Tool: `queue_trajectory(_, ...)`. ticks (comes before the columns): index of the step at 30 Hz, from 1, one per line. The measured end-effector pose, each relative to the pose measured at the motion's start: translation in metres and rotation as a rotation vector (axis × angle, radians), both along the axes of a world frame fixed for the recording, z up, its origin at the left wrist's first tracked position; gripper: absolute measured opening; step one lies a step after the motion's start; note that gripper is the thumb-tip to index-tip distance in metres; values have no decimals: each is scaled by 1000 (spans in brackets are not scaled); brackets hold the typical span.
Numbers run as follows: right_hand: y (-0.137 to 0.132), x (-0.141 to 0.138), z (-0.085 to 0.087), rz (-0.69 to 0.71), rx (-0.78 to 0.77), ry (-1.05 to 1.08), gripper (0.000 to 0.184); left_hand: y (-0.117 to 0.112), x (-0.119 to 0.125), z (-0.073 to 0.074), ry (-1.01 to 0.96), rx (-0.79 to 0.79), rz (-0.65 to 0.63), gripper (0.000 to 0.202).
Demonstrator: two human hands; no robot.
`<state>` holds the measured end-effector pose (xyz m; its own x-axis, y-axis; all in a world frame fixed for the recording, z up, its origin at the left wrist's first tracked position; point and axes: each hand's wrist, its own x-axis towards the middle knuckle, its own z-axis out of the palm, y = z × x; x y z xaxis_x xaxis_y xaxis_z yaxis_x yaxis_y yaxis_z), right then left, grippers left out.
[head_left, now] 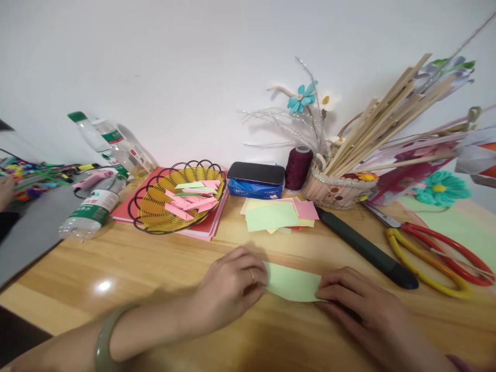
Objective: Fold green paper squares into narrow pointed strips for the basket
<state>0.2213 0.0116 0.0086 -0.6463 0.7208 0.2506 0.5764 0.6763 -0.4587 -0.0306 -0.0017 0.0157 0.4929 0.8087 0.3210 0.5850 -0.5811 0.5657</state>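
Observation:
A light green slip of paper [293, 282] is stretched between my two hands, just above the wooden table. My left hand [234, 284], with a ring on one finger, pinches its left end. At the opposite end, my right hand [360, 305] grips the paper between thumb and fingers. Beyond the slip lies a loose pile of green, yellow and pink paper pieces [273, 216]. A yellow woven basket [149, 209] with a dark looped rim holds several folded pink and green paper strips [191, 199].
Scissors [403, 227] with red and yellow handles and a dark green-handled tool [364, 248] lie at right. Behind stand a phone [256, 173] on a blue pack, a maroon thread spool [298, 168] and a stick-filled pot [337, 191]. Plastic bottles [93, 209] and another person's hand [5, 191] are left.

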Motion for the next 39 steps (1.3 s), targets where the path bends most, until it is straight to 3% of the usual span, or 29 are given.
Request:
queue_trajectory(7,-3,-3,-3,-158,-115,53,19,-3,4,-2,-191,-264,225,5)
queue_trajectory(13,-4,-5,-7,-266,-134,13,25,-6,9,-5,-166,-309,335,11)
queue_trajectory(18,-2,-6,-3,-243,-146,-47,29,-6,11,-3,-150,-315,339,9)
queue_trajectory(24,0,-10,0,-284,-51,-110,32,-7,9,-4,-146,-333,324,11)
queue_trajectory(30,2,-6,-4,-256,-1,-197,30,-4,8,-5,-106,-220,261,20)
queue_trajectory(39,5,-4,-7,-229,47,-382,28,4,5,-1,57,-268,216,20)
